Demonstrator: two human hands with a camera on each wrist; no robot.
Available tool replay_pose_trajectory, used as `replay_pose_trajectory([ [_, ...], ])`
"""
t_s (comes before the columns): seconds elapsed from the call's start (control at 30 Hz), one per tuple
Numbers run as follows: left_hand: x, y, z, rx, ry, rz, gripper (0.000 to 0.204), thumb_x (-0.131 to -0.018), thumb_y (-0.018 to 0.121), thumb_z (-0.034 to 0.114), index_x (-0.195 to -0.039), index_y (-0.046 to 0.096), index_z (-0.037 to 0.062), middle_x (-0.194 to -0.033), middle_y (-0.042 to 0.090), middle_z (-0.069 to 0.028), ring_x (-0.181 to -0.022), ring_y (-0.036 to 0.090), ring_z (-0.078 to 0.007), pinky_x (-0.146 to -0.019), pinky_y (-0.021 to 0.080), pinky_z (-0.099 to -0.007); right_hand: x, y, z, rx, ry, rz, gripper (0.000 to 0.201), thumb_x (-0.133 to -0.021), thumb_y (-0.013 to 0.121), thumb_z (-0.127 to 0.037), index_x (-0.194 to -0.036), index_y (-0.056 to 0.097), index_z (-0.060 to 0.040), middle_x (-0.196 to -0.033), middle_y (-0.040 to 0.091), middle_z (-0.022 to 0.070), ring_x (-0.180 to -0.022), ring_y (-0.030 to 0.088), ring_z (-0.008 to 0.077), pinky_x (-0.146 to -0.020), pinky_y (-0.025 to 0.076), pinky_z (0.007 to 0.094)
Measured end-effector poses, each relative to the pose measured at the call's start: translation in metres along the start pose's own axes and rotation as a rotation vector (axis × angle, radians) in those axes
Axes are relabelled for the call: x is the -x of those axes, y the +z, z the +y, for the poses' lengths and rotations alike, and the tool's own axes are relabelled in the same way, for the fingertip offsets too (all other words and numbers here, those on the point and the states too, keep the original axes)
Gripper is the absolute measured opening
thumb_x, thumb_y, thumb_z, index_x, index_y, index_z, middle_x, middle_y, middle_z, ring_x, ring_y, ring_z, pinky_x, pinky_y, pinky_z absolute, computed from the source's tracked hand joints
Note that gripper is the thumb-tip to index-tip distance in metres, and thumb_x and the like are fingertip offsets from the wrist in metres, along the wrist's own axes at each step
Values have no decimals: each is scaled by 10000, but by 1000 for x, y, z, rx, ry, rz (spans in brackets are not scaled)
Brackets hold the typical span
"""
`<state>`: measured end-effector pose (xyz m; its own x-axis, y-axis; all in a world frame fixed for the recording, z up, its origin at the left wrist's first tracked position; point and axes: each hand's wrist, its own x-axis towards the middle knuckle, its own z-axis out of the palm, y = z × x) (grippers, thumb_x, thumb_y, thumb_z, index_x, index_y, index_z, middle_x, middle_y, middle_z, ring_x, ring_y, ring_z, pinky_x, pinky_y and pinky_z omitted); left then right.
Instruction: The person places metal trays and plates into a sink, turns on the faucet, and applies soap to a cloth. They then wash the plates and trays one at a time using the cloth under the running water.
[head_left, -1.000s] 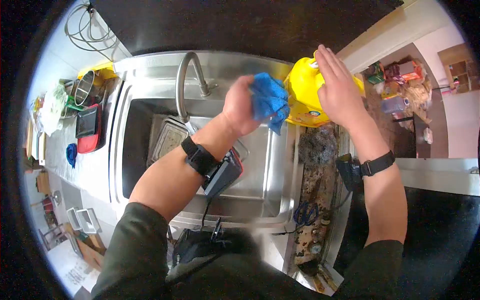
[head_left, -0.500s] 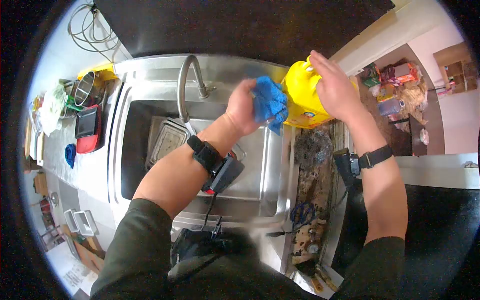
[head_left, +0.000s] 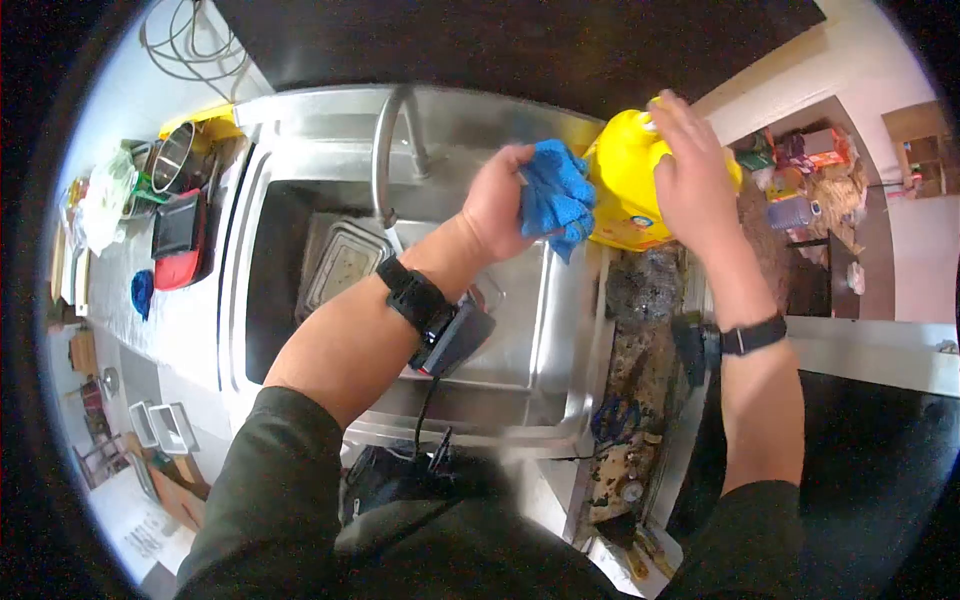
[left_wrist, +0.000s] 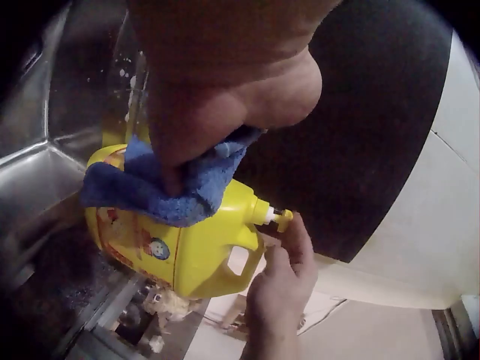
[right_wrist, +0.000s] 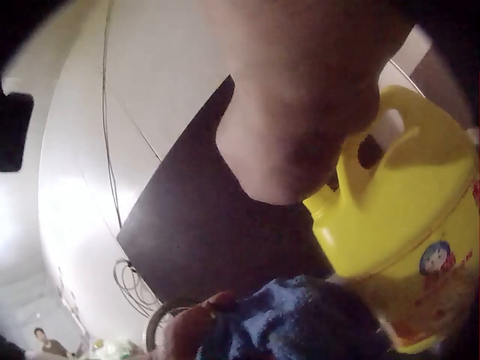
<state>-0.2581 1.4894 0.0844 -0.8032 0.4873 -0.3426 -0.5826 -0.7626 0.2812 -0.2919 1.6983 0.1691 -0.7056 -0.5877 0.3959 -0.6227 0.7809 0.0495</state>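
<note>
A blue cloth bunches in my left hand, thumb uppermost, against the side of a large yellow pump bottle. The cloth hides most of that hand's fingers. My right hand is at the top of the bottle, fingers extended and thumb apart. In the left wrist view, fingertips of the right hand touch the yellow pump head, and the blue cloth lies across the bottle. From the right wrist, the bottle's handle shows beside the right hand.
A curved faucet rises behind the steel sink, which holds a metal tray. Left of it, a counter bears a red-and-black container and a steel pot. A dirty ledge runs along the right.
The head view has shifted slightly, moving faucet, bottle and hands rightward in the picture. My left hand stays on the cloth beside the bottle, and my right hand stays at the pump.
</note>
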Motion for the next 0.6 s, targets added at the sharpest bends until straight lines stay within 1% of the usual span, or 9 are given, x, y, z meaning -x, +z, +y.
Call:
replay_pose_trajectory([
  [0.1, 15, -21, -3, -6, 21, -161, 462, -936, 318, 371, -1098, 566, 16, -960, 668, -172, -841, 661, -336, -772, 533, -476, 27, -7, -47, -283, 70, 298, 368, -824, 551, -20, -1192, 553, 7, -1162, 588, 206, -1088, 550, 374, -961, 432, 431],
  [0.17, 35, -41, -6, 27, -36, -253, 462, -924, 361, 360, -1184, 579, 45, -1133, 652, -162, -1004, 637, -344, -939, 474, -481, 54, 19, -79, -685, 331, 181, 327, -875, 590, -99, -1183, 555, 6, -1146, 603, 174, -1078, 570, 291, -948, 435, 365],
  [0.27, 72, -66, -10, 83, -130, -127, 479, -926, 364, 369, -1215, 561, 43, -1151, 646, -164, -1013, 635, -347, -945, 476, -468, 88, 106, -114, -1293, 842, 85, 421, -910, 620, -309, -1212, 556, -23, -1154, 609, 116, -1036, 583, 228, -911, 455, 336],
  [0.3, 83, -75, -11, 59, -161, -233, 475, -927, 387, 363, -1233, 549, 38, -1164, 641, -163, -1012, 640, -338, -951, 476, -459, 110, 139, -111, -1657, 1399, -199, 457, -944, 522, -455, -1220, 577, -95, -1147, 627, 35, -1076, 566, 203, -971, 413, 337],
  [0.33, 93, -86, -17, 66, -160, -218, 475, -927, 387, 363, -1233, 549, 38, -1164, 641, -163, -1012, 640, -338, -951, 476, -459, 110, 147, -125, -2065, 1406, -295, 598, -924, 488, -549, -1327, 506, -108, -1244, 588, 87, -1107, 568, 251, -993, 422, 372],
  [0.4, 111, -111, -27, 78, -229, -16, 445, -932, 410, 359, -1209, 557, 43, -1135, 653, -144, -980, 654, -307, -905, 507, -442, 118, 149, -165, -2364, 1536, -315, 565, -936, 473, -525, -1307, 516, -102, -1229, 603, 69, -1108, 575, 247, -996, 428, 396],
  [0.47, 121, -149, -46, -102, -207, 312, 355, -942, 440, 338, -1121, 595, 74, -1007, 676, -93, -900, 667, -250, -791, 553, -401, 125, 158, -207, -2371, 1391, -266, 513, -948, 479, -474, -1291, 528, -96, -1212, 611, 63, -1097, 581, 231, -959, 457, 416],
  [0.53, 125, -177, -66, -115, -242, 426, 330, -948, 448, 311, -1115, 605, 75, -984, 676, -86, -870, 663, -242, -775, 550, -400, 136, 166, -235, -2263, 1415, -264, 410, -940, 546, -334, -1259, 538, -76, -1176, 620, 74, -1059, 598, 232, -911, 485, 411],
  [0.6, 124, -189, -84, -120, -219, 503, 338, -953, 451, 308, -1122, 607, 60, -979, 669, -82, -851, 655, -233, -762, 542, -386, 144, 163, -251, -1786, 1492, -30, 342, -943, 526, -157, -1261, 516, -31, -1170, 611, 113, -1033, 612, 241, -903, 492, 398],
])
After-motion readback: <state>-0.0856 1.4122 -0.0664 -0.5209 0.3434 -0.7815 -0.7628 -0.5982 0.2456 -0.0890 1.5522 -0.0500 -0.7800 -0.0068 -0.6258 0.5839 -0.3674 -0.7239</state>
